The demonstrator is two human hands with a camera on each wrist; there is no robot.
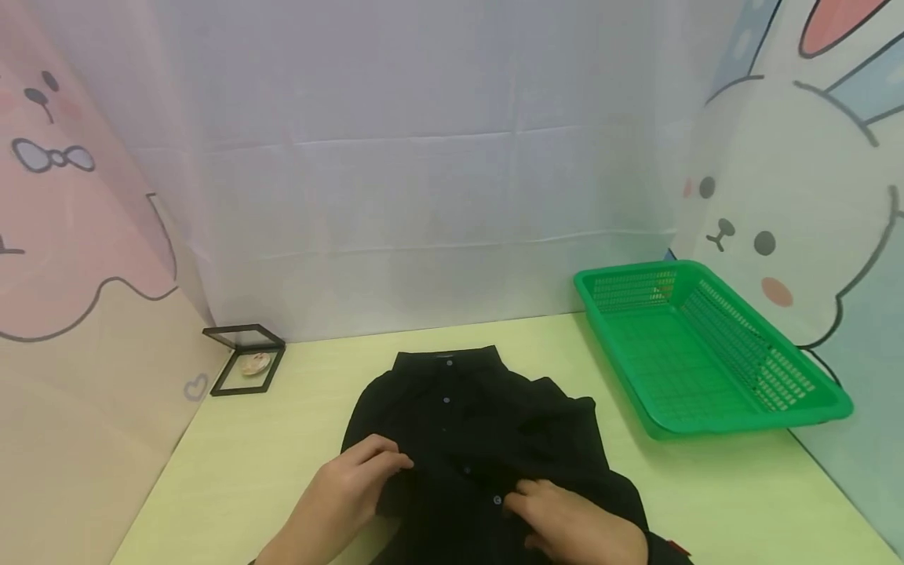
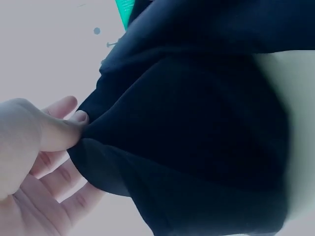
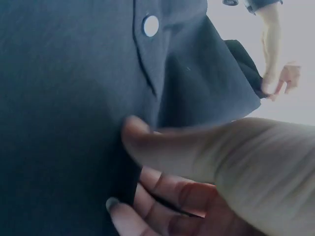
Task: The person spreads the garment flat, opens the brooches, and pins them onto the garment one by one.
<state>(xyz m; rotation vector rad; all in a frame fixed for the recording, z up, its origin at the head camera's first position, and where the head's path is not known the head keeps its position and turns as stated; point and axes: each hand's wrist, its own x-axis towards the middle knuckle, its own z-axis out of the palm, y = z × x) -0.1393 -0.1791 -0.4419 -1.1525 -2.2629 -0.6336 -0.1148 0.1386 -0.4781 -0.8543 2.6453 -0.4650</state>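
Observation:
A black button-up shirt (image 1: pixel 438 439) lies on the table, collar toward the back wall, with light buttons down its front. My left hand (image 1: pixel 356 479) pinches the cloth at the shirt's left side. In the left wrist view, that hand's thumb and fingers (image 2: pixel 64 130) grip a raised fold of the black cloth. Lower down and to the right, my right hand (image 1: pixel 572 522) holds the shirt near a button. The right wrist view shows its thumb (image 3: pixel 147 145) on top of the cloth and fingers around the edge, just below a button (image 3: pixel 150 25).
A green plastic basket (image 1: pixel 636 377) stands at the table's right side. At the back left corner sits an open black-framed case (image 1: pixel 247 390) with a small pale round item (image 1: pixel 256 363) in it. Printed curtains (image 1: pixel 438 204) enclose the pale yellow table (image 1: pixel 233 463).

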